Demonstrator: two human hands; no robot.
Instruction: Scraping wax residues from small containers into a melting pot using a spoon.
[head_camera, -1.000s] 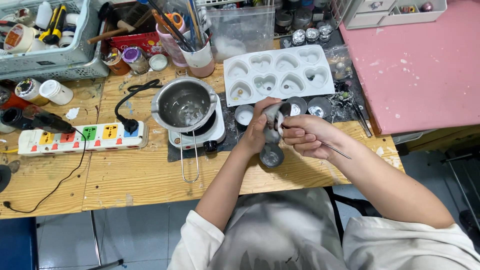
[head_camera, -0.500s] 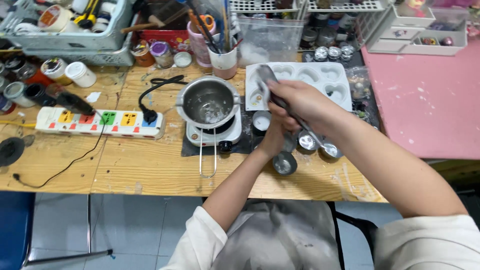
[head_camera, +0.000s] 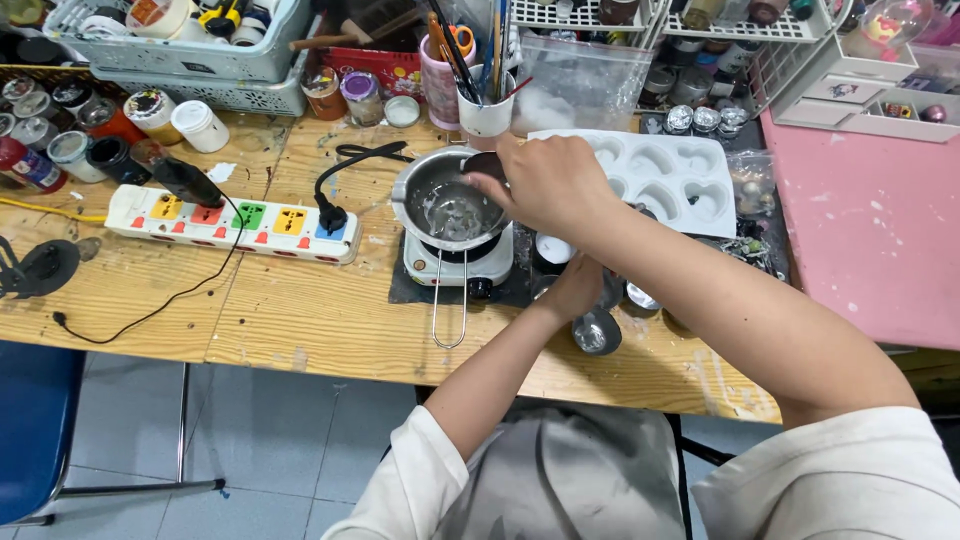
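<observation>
My right hand (head_camera: 548, 185) reaches over the rim of a metal pot (head_camera: 440, 215) that stands on a small white hot plate (head_camera: 455, 268). Its fingers are closed on a small dark metal piece (head_camera: 485, 166) held at the pot's right edge; whether it is a spoon or a cup I cannot tell. My left hand (head_camera: 575, 290) rests on the dark mat right of the hot plate, fingers hidden under my right forearm. A small round tin (head_camera: 597, 331) lies just in front of it.
A white heart-shaped mould tray (head_camera: 680, 185) lies behind my right arm. A colourful power strip (head_camera: 230, 220) sits left of the pot, with jars and baskets behind. A cup of brushes (head_camera: 485, 112) stands behind the pot, a pink board (head_camera: 870, 230) at right.
My right hand has moved left from the tins by the mould tray to the pot's rim. My left hand has stayed by the tins. The view has shifted a little.
</observation>
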